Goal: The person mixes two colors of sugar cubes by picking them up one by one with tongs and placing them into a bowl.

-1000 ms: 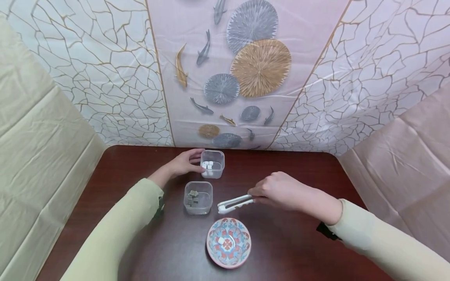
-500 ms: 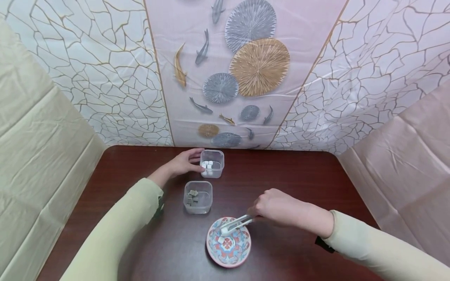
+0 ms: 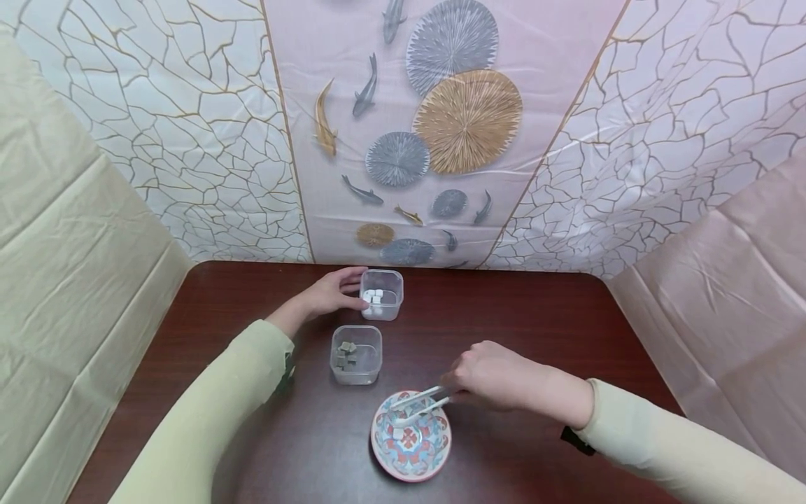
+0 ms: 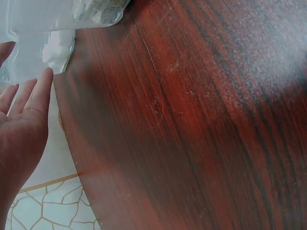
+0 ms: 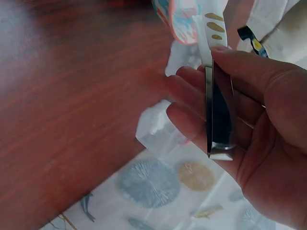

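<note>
Fingers of my right hand (image 3: 497,374) pinch one pair of white tongs (image 3: 418,404), seen from the head camera: their long axis runs left and slightly toward me, tips apart over one patterned bowl (image 3: 411,437) holding one white cube (image 3: 398,434). The tongs extend left from my fingers, out over the bowl. My left hand (image 3: 330,294) rests with relaxed fingers against one of two clear tubs, the far tub (image 3: 381,294) of white cubes; the near tub (image 3: 355,353) holds several dark cubes on the bench (image 3: 535,315).

Left wrist view: my straight fingers (image 4: 41,91) touch the far tub (image 4: 41,48) beside bare bench (image 4: 192,124).

Right wrist view: my fingers (image 5: 192,103) curl round the tongs (image 5: 216,96), which point away toward the bowl (image 5: 184,19).
</note>
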Motion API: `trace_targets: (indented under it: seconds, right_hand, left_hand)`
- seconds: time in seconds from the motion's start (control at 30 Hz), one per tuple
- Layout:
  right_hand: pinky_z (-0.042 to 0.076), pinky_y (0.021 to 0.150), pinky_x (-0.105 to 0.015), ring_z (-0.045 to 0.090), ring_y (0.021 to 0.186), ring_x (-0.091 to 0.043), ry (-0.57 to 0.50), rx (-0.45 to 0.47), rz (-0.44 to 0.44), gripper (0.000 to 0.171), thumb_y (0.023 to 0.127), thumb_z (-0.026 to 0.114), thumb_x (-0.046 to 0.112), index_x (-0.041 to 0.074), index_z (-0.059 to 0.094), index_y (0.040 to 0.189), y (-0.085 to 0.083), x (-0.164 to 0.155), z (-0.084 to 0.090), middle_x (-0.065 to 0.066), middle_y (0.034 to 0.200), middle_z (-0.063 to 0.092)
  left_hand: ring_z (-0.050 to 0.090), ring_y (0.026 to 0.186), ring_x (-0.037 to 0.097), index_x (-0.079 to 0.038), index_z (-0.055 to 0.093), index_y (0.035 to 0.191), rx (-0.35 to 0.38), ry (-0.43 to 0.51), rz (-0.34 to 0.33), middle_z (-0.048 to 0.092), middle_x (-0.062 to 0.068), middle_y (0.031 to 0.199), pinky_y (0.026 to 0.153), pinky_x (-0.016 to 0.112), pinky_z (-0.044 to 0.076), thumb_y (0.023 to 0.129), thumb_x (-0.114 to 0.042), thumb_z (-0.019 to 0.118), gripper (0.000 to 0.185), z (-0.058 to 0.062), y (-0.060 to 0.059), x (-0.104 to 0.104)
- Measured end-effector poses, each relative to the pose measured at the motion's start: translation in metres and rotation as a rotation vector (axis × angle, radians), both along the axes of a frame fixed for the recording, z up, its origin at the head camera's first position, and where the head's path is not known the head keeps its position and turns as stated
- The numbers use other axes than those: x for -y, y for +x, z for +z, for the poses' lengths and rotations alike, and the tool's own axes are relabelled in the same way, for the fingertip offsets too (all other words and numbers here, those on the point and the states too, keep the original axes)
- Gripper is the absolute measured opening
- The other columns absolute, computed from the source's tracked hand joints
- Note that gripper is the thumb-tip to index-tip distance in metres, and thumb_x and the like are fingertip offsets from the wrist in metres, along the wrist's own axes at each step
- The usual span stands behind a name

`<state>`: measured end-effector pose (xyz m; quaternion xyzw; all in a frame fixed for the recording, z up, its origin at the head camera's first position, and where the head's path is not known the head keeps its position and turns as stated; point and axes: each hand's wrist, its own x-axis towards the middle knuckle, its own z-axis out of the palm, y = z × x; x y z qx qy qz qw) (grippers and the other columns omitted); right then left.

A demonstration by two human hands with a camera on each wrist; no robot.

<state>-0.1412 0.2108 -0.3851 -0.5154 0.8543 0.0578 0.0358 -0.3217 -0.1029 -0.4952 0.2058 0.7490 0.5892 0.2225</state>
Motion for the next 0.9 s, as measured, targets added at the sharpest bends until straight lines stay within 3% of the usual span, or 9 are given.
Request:
trace_targets:
  seconds: [0.23, 0.4, 0.63, 0.9]
  right_hand:
    - [0.059, 0.062, -0.034, 0.074, 0.081, -0.010, -0.060, 0.043, -0.032, 0.015, 0.092, 0.083, 0.023, 0.020, 0.077, 0.106, -0.010, -0.008, 0.020, 0.010, 0.096, 0.079]
    - [0.062, 0.066, -0.039, 0.076, 0.085, -0.012, -0.097, 0.048, -0.085, 0.014, 0.095, 0.081, 0.021, 0.018, 0.077, 0.108, -0.023, -0.011, 0.034, 0.007, 0.098, 0.079]
    - [0.058, 0.062, -0.039, 0.068, 0.073, -0.009, -0.158, -0.012, -0.134, 0.010, 0.095, 0.082, 0.020, 0.016, 0.076, 0.103, -0.054, -0.012, 0.047, 0.010, 0.085, 0.073]
    - [0.060, 0.065, -0.052, 0.075, 0.082, -0.027, -0.076, -0.084, -0.229, 0.010, 0.098, 0.079, 0.023, 0.014, 0.074, 0.099, -0.093, 0.001, 0.052, 0.000, 0.090, 0.076]
  left_hand:
    - [0.043, 0.150, 0.046, 0.007, 0.033, 0.163, -0.005, -0.010, 0.000, 0.042, 0.032, 0.162, 0.125, 0.053, 0.039, 0.091, 0.005, 0.079, 0.084, 0.002, 0.001, -0.001]
    - [0.042, 0.151, 0.047, 0.007, 0.033, 0.163, 0.001, -0.003, 0.000, 0.041, 0.033, 0.162, 0.125, 0.054, 0.038, 0.092, 0.005, 0.078, 0.084, 0.002, 0.002, -0.001]
    - [0.044, 0.150, 0.046, 0.007, 0.033, 0.163, -0.013, -0.016, 0.001, 0.042, 0.033, 0.162, 0.125, 0.053, 0.039, 0.092, 0.004, 0.078, 0.084, 0.001, 0.001, -0.001]
    - [0.044, 0.150, 0.046, 0.007, 0.033, 0.163, -0.013, -0.016, 0.000, 0.042, 0.032, 0.162, 0.125, 0.053, 0.039, 0.092, 0.005, 0.078, 0.083, 0.000, 0.001, -0.001]
